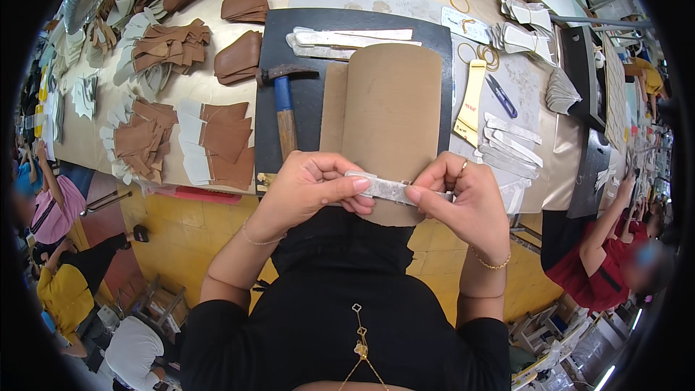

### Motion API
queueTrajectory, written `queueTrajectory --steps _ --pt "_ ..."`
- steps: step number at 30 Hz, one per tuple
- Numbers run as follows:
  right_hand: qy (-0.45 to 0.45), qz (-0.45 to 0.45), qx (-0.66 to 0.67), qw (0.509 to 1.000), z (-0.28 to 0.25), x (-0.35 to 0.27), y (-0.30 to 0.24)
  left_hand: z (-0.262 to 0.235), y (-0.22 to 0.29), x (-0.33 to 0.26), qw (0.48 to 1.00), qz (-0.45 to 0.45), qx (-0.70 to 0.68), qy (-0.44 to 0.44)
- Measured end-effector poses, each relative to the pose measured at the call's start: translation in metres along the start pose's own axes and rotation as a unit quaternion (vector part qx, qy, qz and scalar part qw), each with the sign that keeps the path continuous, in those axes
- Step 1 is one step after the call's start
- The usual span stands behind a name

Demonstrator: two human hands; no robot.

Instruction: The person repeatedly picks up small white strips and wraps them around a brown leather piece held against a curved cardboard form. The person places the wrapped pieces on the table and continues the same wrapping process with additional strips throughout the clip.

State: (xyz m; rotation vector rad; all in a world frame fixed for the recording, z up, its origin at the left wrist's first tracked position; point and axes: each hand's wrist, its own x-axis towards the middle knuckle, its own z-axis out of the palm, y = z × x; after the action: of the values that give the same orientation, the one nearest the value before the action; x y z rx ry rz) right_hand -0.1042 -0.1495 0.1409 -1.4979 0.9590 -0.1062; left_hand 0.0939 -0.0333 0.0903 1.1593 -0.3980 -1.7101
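Observation:
A short whitish strip with a grey, mottled face is stretched between my two hands. My left hand pinches its left end between thumb and fingers. At the other end, my right hand grips it the same way, thumb on top. Directly beneath lies a curved brown cardboard sheet, its lower edge reaching past the table toward me. Behind the cardboard, several long pale strips rest on a black mat. Left of it is a hammer with a blue and wooden handle.
Stacks of brown and white leather pieces cover the table's left side. On the right are a yellow template, blue thread snips, rubber bands and more pale strips. A co-worker in red sits at far right.

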Motion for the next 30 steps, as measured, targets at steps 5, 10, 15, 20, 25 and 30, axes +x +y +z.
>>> queueTrajectory --steps 5,10,15,20,25,30 --pt "0.01 0.004 -0.006 1.0 0.0008 0.0004 0.0018 -0.002 -0.0005 0.0012 1.0 -0.004 0.0 -0.01" --pt "0.001 -0.018 -0.012 1.0 -0.0003 0.0007 0.0041 -0.0044 -0.0001 0.0017 1.0 -0.016 0.0 -0.024" --pt "-0.001 -0.034 -0.008 0.999 0.0003 0.0009 0.0054 -0.0053 -0.0005 0.0025 0.999 -0.019 -0.009 -0.032" --pt "-0.024 -0.032 -0.019 0.999 -0.0014 0.0002 0.0002 -0.0061 -0.0014 0.0025 0.999 -0.019 -0.018 -0.035" --pt "0.026 -0.047 -0.104 0.993 0.0012 -0.0012 -0.004 -0.0053 -0.0013 0.0026 1.0 -0.024 -0.004 -0.02" --pt "0.036 0.018 -0.183 0.982 -0.0015 -0.0039 -0.001 -0.0038 -0.0017 0.003 1.0 -0.026 0.012 -0.01"
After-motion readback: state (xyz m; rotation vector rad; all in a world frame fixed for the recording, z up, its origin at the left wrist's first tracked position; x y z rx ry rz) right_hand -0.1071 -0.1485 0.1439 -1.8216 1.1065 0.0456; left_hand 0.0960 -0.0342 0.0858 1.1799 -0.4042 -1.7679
